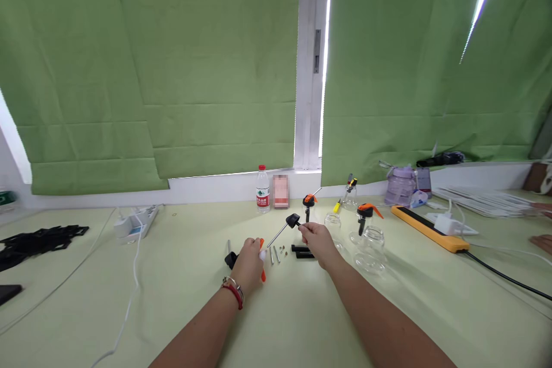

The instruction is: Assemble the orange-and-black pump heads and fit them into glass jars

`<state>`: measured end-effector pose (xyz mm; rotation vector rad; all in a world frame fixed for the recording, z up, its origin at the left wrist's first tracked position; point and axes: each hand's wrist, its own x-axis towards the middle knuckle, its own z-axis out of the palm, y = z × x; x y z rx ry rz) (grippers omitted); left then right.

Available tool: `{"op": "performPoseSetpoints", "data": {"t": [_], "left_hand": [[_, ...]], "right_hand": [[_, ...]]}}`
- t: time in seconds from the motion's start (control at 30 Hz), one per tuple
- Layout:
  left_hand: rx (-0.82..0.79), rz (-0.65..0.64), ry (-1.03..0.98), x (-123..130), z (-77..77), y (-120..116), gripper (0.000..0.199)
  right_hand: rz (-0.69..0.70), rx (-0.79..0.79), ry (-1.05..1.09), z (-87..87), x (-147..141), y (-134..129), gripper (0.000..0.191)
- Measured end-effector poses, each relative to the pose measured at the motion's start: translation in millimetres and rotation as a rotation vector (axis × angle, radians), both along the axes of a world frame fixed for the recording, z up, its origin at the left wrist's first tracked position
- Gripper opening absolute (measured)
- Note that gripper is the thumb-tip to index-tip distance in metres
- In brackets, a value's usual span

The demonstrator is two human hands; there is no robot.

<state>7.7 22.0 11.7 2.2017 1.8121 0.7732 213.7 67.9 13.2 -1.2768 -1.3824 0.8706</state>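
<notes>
Head view shows us a tabletop point(181, 253) with jars point(371, 248) and two assembled orange-topped fittings point(309, 201) beyond our right hand point(317, 240), gripping a black rodded part point(293, 220), our left hand point(247, 267) closed around an orange piece point(263, 276), loose pins point(277, 254) between.

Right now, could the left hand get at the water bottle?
Probably yes: only bare table shows between the left hand and the bottle, which stands farther back. But the hand seems to hold an orange part and may need to free itself first.
</notes>
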Motion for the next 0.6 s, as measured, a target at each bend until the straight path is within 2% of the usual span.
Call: {"op": "performPoseSetpoints", "data": {"t": [0.17,0.37,0.47,0.6], "left_hand": [[-0.046,0.012,0.180,12,-7.1,16,0.023],[-0.041,0.020,0.309,14,-14.6,28,0.028],[-0.032,0.026,0.330,14,-13.3,26,0.031],[-0.005,0.022,0.317,14,-3.2,16,0.027]], "right_hand": [[0.021,0.000,0.058,-2.7,0,0,0.031],[0.024,-0.020,0.079,-4.0,4,1,0.033],[0.032,-0.032,0.083,-3.9,2,0,0.032],[0.031,-0.035,0.079,-3.2,1,-1,0.033]]}}
